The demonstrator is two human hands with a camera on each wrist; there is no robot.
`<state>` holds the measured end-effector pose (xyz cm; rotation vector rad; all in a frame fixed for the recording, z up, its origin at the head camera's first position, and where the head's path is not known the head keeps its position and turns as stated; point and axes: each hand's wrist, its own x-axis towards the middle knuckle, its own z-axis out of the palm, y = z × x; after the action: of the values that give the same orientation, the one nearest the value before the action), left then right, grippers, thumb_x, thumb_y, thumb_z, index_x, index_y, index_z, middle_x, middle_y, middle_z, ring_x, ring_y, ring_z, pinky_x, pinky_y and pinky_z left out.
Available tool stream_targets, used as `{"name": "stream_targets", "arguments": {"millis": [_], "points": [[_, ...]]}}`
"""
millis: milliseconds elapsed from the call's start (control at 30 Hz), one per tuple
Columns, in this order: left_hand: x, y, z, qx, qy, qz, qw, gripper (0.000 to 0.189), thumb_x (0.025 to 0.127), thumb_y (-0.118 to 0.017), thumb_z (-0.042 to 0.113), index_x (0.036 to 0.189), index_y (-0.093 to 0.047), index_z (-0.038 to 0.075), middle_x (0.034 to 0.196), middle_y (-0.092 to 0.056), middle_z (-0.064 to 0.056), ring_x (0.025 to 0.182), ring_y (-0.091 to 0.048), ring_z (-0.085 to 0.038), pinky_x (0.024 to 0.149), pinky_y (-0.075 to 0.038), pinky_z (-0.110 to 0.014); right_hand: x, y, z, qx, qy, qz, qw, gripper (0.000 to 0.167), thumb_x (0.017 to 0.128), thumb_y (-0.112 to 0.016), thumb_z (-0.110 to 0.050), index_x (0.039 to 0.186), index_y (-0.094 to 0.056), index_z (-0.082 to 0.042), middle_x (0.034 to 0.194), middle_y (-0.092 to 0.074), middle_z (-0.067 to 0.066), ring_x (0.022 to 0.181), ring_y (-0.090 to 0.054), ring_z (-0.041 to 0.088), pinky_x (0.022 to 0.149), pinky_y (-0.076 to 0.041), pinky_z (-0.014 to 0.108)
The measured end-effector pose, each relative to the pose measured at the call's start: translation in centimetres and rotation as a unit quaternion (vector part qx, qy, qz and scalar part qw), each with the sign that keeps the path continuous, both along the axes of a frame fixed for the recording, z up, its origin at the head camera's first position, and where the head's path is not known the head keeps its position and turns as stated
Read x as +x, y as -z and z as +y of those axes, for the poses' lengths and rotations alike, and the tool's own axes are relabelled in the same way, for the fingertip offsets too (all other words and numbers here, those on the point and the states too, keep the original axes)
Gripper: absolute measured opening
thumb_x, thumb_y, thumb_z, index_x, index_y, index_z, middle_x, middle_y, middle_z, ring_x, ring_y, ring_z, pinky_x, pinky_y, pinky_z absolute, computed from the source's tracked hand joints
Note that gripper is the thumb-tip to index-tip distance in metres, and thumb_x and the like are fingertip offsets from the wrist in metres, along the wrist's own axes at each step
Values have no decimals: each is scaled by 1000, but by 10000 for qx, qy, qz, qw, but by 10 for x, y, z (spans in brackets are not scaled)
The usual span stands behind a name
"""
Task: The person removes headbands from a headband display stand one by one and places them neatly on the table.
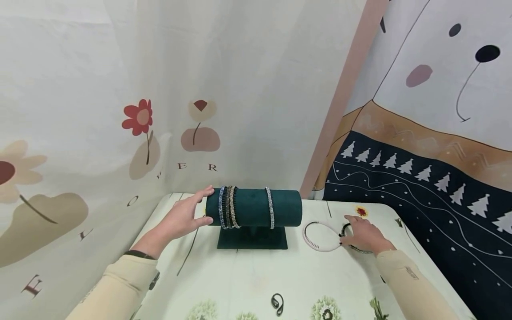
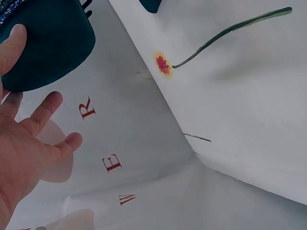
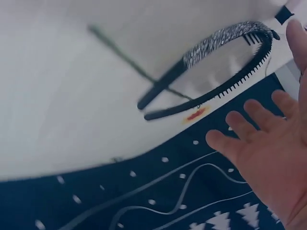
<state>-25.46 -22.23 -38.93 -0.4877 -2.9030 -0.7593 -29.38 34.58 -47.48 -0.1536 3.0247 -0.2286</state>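
A dark green velvet display roll (image 1: pixel 252 208) stands on its base in the head view. Glittery headbands circle it: a blue one (image 1: pixel 221 209), dark and bronze ones close beside it, and a silver one (image 1: pixel 270 209) farther right. My left hand (image 1: pixel 182 218) rests against the roll's left end, thumb in front, its other fingers spread in the left wrist view. On the right, my right hand (image 1: pixel 365 234) hovers at a black headband with silver glitter (image 3: pixel 216 45) on the table. Its fingers are spread, with the headband beyond the fingertips in the right wrist view.
A pale pink headband (image 1: pixel 320 250) lies between the stand and my right hand. Toward the front of the table (image 1: pixel 240 275) is a small black hooked item (image 1: pixel 277 304) resembling an earphone. Printed curtains (image 1: pixel 248 89) rise behind and to both sides.
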Motion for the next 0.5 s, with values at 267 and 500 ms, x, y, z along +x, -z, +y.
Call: {"name": "stream_targets", "arguments": {"millis": [267, 500], "points": [[-1, 2, 0, 55, -8, -41, 10000, 89, 96, -83, 28, 169, -32, 20, 178, -30, -6, 149, -49, -47, 116, -45, -70, 5, 5, 9, -823, 762, 495, 9925, 88, 102, -64, -58, 165, -33, -5, 166, -36, 35, 142, -48, 58, 102, -50, 72], [0, 1, -1, 108, -7, -64, 9999, 90, 96, -83, 26, 169, -32, 20, 178, -31, -7, 150, -49, -47, 115, -47, -68, 7, 5, 2, -1688, 854, 653, 9798, 96, 100, -60, -69, 169, -28, -9, 170, -34, 29, 136, -58, 54, 102, -52, 69]]}}
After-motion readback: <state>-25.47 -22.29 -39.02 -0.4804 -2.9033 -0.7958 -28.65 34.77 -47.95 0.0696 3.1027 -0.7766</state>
